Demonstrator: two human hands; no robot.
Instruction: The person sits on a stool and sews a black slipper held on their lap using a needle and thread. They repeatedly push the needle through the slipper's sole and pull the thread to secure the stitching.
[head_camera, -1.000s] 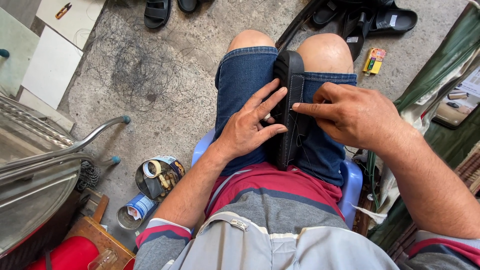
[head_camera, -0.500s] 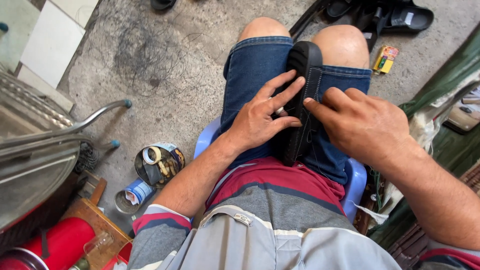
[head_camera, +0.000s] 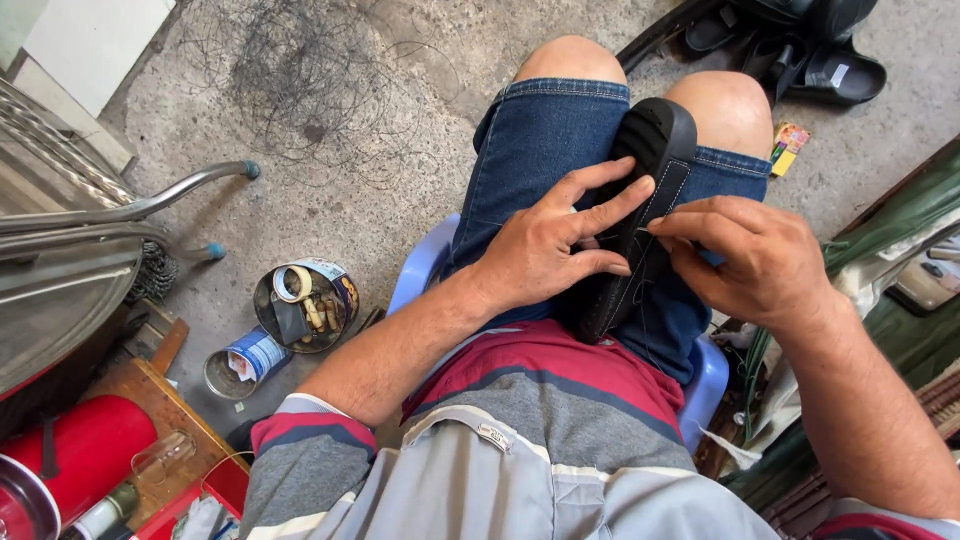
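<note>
Black sandal (head_camera: 640, 220), white stitching along edge, lies lengthwise on lap over denim shorts (head_camera: 540, 150). Left hand (head_camera: 550, 245) flat on sandal, fingers (head_camera: 610, 205) spread wide, pressing sole. Right hand (head_camera: 755, 260) at sandal's right edge, fingers pinched narrow; held item too small to tell. Blue stool (head_camera: 425, 270) beneath. Two tins (head_camera: 305, 305) on concrete floor (head_camera: 350, 120) to left. Black sandals (head_camera: 820, 60) beyond knees.

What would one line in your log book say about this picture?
left hand: flat on black shoe sole, steadying | right hand: pinching at sole's stitched edge | sole: on lap | tins: on floor
</note>
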